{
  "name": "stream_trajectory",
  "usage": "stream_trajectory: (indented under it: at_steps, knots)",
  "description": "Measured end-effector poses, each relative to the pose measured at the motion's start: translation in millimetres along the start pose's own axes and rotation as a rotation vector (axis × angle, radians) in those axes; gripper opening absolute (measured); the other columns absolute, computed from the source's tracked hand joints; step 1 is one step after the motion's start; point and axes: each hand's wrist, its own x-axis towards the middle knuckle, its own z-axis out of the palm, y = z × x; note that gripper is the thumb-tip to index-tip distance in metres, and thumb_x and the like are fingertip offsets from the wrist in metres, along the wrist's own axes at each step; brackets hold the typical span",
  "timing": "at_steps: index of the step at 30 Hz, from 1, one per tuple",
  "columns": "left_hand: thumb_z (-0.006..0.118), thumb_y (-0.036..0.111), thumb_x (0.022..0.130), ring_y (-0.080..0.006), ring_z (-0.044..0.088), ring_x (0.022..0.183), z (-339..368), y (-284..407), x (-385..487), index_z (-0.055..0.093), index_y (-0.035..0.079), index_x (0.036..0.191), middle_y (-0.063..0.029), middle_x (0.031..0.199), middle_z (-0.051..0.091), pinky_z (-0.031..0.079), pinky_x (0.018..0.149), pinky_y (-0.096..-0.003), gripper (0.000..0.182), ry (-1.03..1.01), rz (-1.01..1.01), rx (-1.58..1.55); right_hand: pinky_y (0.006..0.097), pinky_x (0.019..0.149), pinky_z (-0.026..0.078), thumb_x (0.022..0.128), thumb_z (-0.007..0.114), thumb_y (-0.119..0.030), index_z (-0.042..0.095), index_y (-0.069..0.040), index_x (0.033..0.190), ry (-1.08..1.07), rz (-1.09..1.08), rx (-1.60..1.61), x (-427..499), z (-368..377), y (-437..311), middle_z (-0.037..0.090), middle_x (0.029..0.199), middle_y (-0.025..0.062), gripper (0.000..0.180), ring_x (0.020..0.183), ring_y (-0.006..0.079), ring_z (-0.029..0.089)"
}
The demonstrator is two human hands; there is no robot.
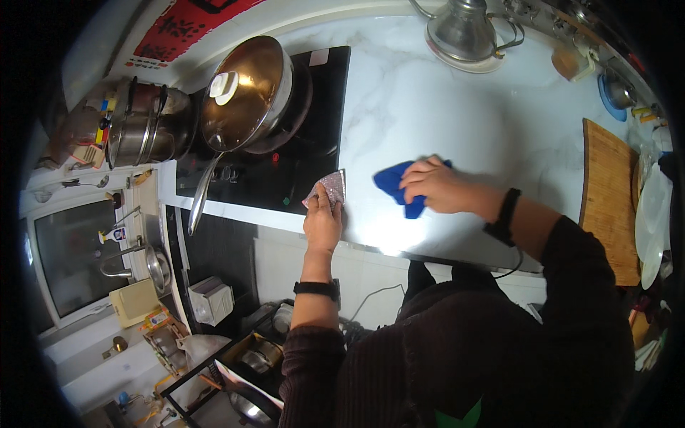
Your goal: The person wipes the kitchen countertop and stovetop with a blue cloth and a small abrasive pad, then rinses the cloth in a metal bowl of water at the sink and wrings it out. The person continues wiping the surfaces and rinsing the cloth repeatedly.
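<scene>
My right hand (436,184) grips a crumpled blue cloth (389,182) against the white marble-patterned countertop (412,117). Under the fingers of my left hand (322,222) lies a folded pinkish cloth (333,186) with a pale edge; it rests at the front right corner of the black glass cooktop (257,184). My left palm hides part of that cloth. On the cooktop stands a wok (286,91) with a amber glass lid (249,91) and white knob, its metal handle (200,195) sticking out past the front edge.
A metal kettle (463,32) stands on a plate at the back. Stacked steamer pots (147,128) sit at the left. A wooden cutting board (607,198) lies at the right. Farther left are a sink faucet (115,267) and a spray bottle (113,234).
</scene>
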Motion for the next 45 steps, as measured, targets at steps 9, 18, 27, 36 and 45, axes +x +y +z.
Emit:
stream_trajectory:
  at_steps: [9, 18, 27, 36, 45]
  knots:
    - [0.061, 0.028, 0.093, -0.0387, 0.061, 0.107, 6.7, 7.4, 2.9, 0.035, 0.005, 0.149, -0.0219, 0.123, 0.057, 0.053, 0.087, -0.0435, 0.066, 0.008, -0.071, -0.021, 0.0440, 0.097, 0.049, 0.079, 0.064, 0.005, 0.059, -0.016, 0.128, 0.532, 0.915, -0.460, -28.9, -98.8, 48.2, 0.058, 0.132, 0.0079, 0.054, 0.118, 0.0330, 0.054]
    - [0.056, 0.031, 0.095, -0.0433, 0.062, 0.108, 16.5, 88.2, -50.7, 0.037, 0.003, 0.147, -0.0274, 0.134, 0.054, 0.050, 0.093, -0.0456, 0.062, -0.084, -0.091, -0.126, 0.0389, 0.091, 0.049, 0.073, 0.060, 0.009, 0.073, -0.016, 0.100, 0.566, 0.193, -0.258, -73.1, -66.4, 29.6, 0.070, 0.104, 0.0026, 0.039, 0.099, 0.0280, 0.061]
    - [0.052, 0.035, 0.097, -0.0432, 0.058, 0.116, 10.7, 93.9, -50.5, 0.025, -0.002, 0.150, -0.0294, 0.142, 0.044, 0.049, 0.096, -0.0455, 0.070, -0.244, -0.109, -0.091, 0.0596, 0.104, 0.035, 0.082, 0.058, -0.014, 0.054, -0.023, 0.135, 0.588, 1.302, -0.502, -97.3, -216.3, 162.4, 0.041, 0.151, 0.0017, 0.054, 0.137, 0.0313, 0.036]
    - [0.053, 0.036, 0.097, -0.0434, 0.059, 0.112, 16.3, 88.6, -49.8, 0.024, -0.004, 0.150, -0.0295, 0.135, 0.051, 0.050, 0.094, -0.0450, 0.072, -0.227, -0.069, -0.091, 0.0506, 0.103, 0.032, 0.079, 0.061, -0.003, 0.066, -0.028, 0.116, 0.365, 0.759, -0.456, -63.6, -102.3, 93.6, 0.050, 0.144, -0.0029, 0.045, 0.134, 0.0232, 0.040]
    - [0.052, 0.035, 0.096, -0.0443, 0.054, 0.119, 22.9, 77.6, -45.4, 0.026, -0.009, 0.147, -0.0303, 0.138, 0.048, 0.046, 0.098, -0.0456, 0.073, -0.217, 0.011, -0.161, 0.0408, 0.103, 0.029, 0.072, 0.064, 0.006, 0.071, -0.021, 0.095, 0.169, 0.366, -0.082, -29.1, 12.5, -30.9, 0.066, 0.122, -0.0031, 0.036, 0.125, 0.0204, 0.048]
